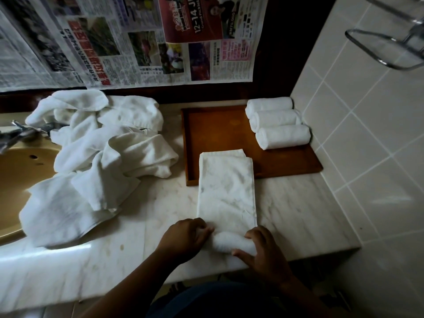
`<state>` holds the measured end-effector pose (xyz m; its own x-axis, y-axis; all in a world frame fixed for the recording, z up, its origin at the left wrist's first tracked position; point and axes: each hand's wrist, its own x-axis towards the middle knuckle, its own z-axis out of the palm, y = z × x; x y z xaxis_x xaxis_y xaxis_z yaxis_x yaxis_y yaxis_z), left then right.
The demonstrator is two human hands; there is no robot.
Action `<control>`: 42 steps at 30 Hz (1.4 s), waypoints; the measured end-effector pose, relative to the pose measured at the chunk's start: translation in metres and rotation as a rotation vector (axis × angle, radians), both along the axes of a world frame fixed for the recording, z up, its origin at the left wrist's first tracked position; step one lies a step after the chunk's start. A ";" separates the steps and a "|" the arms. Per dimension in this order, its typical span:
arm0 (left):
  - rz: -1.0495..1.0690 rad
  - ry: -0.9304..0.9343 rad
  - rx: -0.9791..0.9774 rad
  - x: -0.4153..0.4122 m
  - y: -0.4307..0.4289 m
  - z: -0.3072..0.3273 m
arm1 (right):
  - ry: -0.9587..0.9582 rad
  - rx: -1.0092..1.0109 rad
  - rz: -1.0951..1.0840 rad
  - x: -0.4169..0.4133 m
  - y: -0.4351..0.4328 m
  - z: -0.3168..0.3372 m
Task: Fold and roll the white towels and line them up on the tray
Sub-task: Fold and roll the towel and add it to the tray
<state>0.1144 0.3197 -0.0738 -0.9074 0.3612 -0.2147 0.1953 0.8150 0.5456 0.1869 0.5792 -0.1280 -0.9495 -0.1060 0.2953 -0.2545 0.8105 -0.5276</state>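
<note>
A white towel (226,187) folded into a long strip lies on the marble counter, its far end overlapping the front edge of the wooden tray (215,129). Its near end is rolled into a short roll. My left hand (183,239) grips the roll's left end and my right hand (261,251) grips its right end. Three rolled white towels (278,122) lie side by side along the tray's right edge, against the tiled wall.
A heap of loose white towels (98,152) covers the counter's left part and hangs over the yellow sink (16,173) beside a tap (16,131). Newspaper (137,37) covers the back wall. A metal rack (390,42) sticks out of the tiled wall at upper right.
</note>
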 end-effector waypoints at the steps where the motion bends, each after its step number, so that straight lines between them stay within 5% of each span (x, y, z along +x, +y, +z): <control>1: 0.001 0.007 -0.009 0.001 0.001 0.001 | -0.002 -0.012 -0.003 0.001 0.001 -0.001; 9: -0.004 0.104 -0.051 0.011 0.005 0.005 | -0.014 0.127 0.008 -0.007 0.005 0.005; 18: -0.368 0.635 -0.162 0.042 -0.002 -0.031 | -0.028 0.143 0.033 -0.030 0.004 0.018; 32: -0.015 0.082 0.052 0.030 0.005 0.008 | -0.027 0.178 0.121 0.000 0.005 0.022; 42: -0.363 0.594 -0.047 0.050 -0.011 -0.021 | -0.242 0.126 0.033 -0.030 -0.011 0.038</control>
